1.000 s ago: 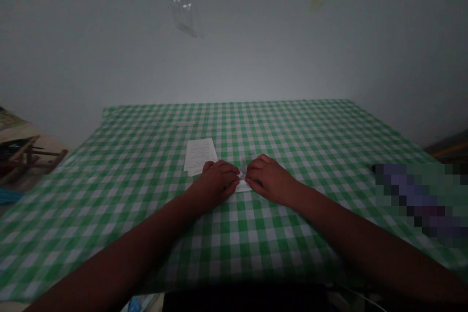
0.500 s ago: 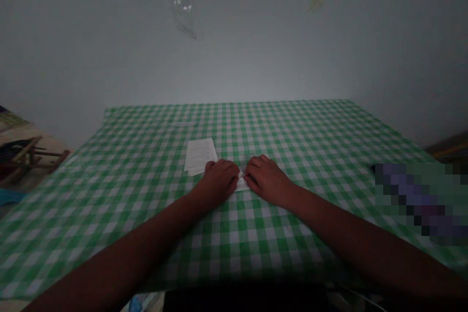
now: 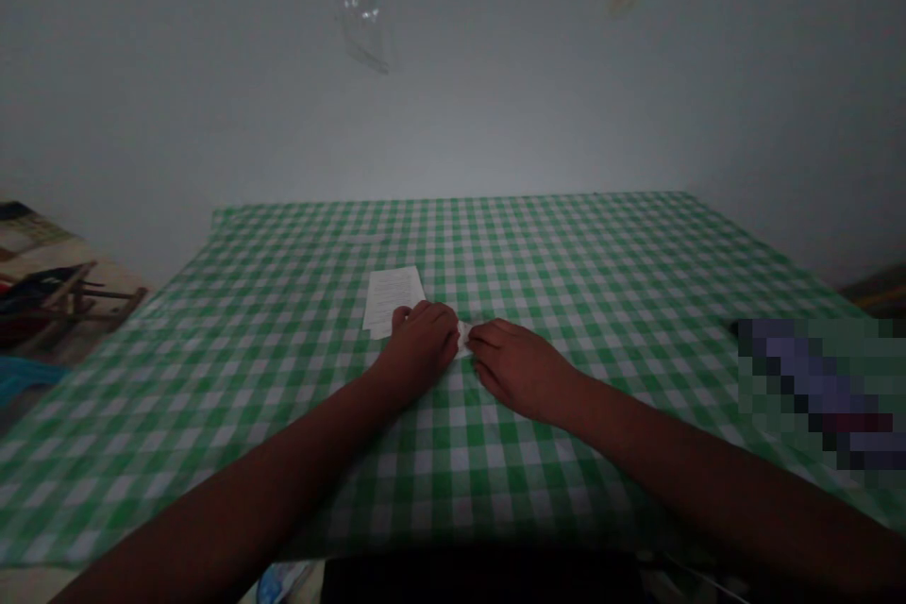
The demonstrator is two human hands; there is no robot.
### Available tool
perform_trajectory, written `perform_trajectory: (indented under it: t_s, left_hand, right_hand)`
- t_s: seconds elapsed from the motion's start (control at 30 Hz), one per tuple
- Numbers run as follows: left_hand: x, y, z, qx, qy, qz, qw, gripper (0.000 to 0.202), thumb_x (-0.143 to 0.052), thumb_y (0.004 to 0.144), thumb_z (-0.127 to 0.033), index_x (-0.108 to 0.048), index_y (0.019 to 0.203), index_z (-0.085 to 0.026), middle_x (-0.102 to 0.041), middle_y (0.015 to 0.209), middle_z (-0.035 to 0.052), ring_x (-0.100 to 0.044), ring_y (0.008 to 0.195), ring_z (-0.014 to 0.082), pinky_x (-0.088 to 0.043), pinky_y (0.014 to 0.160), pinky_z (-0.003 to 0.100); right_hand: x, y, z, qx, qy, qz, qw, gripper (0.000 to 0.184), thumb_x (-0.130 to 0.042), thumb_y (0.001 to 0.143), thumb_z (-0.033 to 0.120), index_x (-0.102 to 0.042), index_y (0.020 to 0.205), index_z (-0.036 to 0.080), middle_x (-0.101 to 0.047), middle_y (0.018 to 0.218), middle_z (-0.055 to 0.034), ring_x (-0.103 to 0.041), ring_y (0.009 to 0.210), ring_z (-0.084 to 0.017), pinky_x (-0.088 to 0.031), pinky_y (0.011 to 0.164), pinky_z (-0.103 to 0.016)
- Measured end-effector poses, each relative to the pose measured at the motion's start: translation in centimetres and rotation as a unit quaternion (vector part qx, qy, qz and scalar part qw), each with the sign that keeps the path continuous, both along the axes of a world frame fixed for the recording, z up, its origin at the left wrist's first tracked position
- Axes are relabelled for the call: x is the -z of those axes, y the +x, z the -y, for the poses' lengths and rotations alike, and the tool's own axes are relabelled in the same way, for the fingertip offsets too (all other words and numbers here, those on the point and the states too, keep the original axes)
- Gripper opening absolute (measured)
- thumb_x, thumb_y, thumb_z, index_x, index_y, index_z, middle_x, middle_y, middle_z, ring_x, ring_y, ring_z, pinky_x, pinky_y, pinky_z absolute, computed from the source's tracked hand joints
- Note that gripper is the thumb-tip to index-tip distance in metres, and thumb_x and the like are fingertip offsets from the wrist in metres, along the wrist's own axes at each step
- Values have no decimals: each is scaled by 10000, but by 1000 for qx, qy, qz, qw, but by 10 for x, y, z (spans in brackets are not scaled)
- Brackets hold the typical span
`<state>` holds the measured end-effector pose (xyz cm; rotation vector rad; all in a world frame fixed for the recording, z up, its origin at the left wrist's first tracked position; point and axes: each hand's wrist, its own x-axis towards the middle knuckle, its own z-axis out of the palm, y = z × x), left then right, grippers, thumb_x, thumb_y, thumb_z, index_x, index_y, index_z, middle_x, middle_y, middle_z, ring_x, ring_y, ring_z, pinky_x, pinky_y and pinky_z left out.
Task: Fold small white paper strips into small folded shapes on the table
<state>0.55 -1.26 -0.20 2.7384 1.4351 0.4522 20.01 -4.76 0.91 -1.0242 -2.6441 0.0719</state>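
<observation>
Checked tablecloth [image 3: 467, 462] underlies both hands. Left hand [image 3: 425, 340]: fingers curled at the small white paper [image 3: 463, 338]. Right hand [image 3: 520, 366]: fingertips at its opposite edge. From here, I cannot tell whether either grips. Beyond the paper, leftward: printed sheets [image 3: 393, 294].

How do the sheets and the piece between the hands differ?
The sheets lie flat and overlapping, partly hidden by the left hand; the piece sits between both hands' fingers. The sheets show rows of print; too little of the piece shows to tell. Both look white.
</observation>
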Motion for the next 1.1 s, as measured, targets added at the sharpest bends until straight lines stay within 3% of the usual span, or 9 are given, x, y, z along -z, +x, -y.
perform_trajectory:
  t_s: [0.27,0.53,0.77,1.1]
  left_hand:
    - [-5,-10,-3,48,-40,24,998,157,-564,925,-240,-594,1079,-224,-650,1177,46,-551,1092,233,-322,908,415]
    - [-4,-7,-2,26,-48,30,998,132,-568,921,-240,-621,1042,-245,-656,1174,29,-555,1093,235,-317,884,413]
    - [0,-6,-3,-3,-41,49,998,120,-575,931,-278,-621,1042,-270,-657,1183,-1,-549,1099,226,-321,858,413]
    - [-8,-16,-9,25,-98,34,994,228,-523,929,-241,-618,1131,-284,-616,1301,24,-498,1202,258,-341,916,447]
  right_hand:
    - [0,4,0,5,-16,-7,1000,303,-468,942,191,-611,1192,97,-628,1170,-130,-545,1069,-240,-454,1005,-410]
    - [1,3,0,24,-30,3,999,318,-476,934,209,-592,1212,107,-619,1159,-124,-536,1068,-246,-446,993,-425]
    - [2,6,-2,31,-33,10,999,385,-481,941,245,-562,1301,132,-592,1265,-120,-508,1148,-253,-412,1035,-449]
    - [-5,11,1,116,-21,47,992,374,-496,952,341,-633,1289,256,-495,1423,-116,-355,1332,-366,-366,1046,-557]
